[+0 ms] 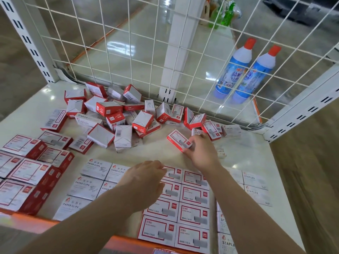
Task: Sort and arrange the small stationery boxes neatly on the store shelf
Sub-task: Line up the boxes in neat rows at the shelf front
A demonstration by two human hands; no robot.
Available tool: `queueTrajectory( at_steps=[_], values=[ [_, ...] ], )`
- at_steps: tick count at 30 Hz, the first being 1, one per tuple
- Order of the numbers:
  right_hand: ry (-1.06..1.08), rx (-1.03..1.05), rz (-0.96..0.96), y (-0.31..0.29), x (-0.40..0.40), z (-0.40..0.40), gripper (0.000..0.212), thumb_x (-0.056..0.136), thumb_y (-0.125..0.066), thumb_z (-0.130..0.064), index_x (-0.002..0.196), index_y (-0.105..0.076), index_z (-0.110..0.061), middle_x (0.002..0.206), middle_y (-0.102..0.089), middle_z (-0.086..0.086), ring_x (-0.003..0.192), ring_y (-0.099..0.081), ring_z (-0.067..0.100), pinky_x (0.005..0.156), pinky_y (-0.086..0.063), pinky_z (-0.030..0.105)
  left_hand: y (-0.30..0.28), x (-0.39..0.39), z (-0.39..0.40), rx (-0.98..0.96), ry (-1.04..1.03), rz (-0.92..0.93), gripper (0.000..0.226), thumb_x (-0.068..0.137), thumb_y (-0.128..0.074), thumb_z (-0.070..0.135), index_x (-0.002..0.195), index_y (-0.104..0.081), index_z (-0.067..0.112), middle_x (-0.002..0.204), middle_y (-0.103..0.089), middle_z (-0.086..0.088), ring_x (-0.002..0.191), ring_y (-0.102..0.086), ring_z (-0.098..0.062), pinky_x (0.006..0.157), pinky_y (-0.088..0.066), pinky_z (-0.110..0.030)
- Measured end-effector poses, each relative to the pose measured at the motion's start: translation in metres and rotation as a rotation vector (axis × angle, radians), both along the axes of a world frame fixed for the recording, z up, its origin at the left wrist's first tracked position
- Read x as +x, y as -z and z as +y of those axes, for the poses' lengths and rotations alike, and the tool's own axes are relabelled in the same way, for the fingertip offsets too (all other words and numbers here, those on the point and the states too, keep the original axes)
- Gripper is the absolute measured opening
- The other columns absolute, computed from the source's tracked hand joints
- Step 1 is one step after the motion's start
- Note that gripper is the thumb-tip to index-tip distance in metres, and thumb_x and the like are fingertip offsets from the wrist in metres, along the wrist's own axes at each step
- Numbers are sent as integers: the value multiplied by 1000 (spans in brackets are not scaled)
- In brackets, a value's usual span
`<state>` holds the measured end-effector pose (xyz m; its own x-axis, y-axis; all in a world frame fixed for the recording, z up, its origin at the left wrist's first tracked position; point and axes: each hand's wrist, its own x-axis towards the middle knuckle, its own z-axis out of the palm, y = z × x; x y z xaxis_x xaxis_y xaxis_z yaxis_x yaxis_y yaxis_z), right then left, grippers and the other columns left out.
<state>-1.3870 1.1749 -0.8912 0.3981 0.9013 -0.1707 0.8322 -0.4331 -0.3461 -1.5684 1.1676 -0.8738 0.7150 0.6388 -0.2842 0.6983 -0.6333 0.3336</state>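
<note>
Right hand (200,151) grips a red-edged staple box (178,140) for the sorted rows; left hand (146,180), fingers relaxed, steadies the red-bordered row (194,197).

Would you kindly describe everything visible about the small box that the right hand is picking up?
The red-and-white staple box is a small flat cardboard carton, closed, with a white top panel framed in red and red sides. It sits tilted on the white shelf, in front of the loose box pile. The right hand pinches its near end; the left hand hovers apart over the arranged rows.
</note>
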Motion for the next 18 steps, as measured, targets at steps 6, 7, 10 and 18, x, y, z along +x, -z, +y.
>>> queueTrajectory(
  at_steps=[6, 7, 10, 18],
  values=[
    [-15, -47, 45, 4, -3, -8, 30, 88, -58, -32, 109, -53, -10, 102, -54, 3, 86, -53, 16, 67, -38, 24, 0, -9, -5, -6, 10, 0, 45, 98, -39, 33, 142, -32, 30, 151, -26, 12, 139, -23, -10, 112, -23, -30],
    [-29, -50, 32, 6, -3, -10, 30, 88, -58, -33, 107, -54, -10, 99, -57, 3, 84, -54, 17, 64, -38, 24, -1, -10, -5, -3, 0, -17, 41, 98, -39, 33, 138, -38, 30, 146, -34, 11, 134, -29, -10, 110, -27, -29],
    [-26, -61, 26, 6, -4, -15, 25, 85, -60, -29, 101, -56, -9, 96, -60, 6, 83, -56, 19, 64, -38, 26, -6, -12, -5, -15, -62, -77, 33, 97, -39, 33, 128, -49, 29, 128, -49, 11, 119, -43, -9, 100, -38, -24],
    [90, 142, 162, -20, -8, -57, 35, 82, -63, -27, 114, -54, -17, 105, -50, -2, 90, -49, 9, 65, -36, 12, -14, -9, -1, -229, -439, -288, 26, 96, -45, 26, 118, -58, 23, 115, -62, 6, 96, -57, -10, 81, -48, -22]
  ],
)
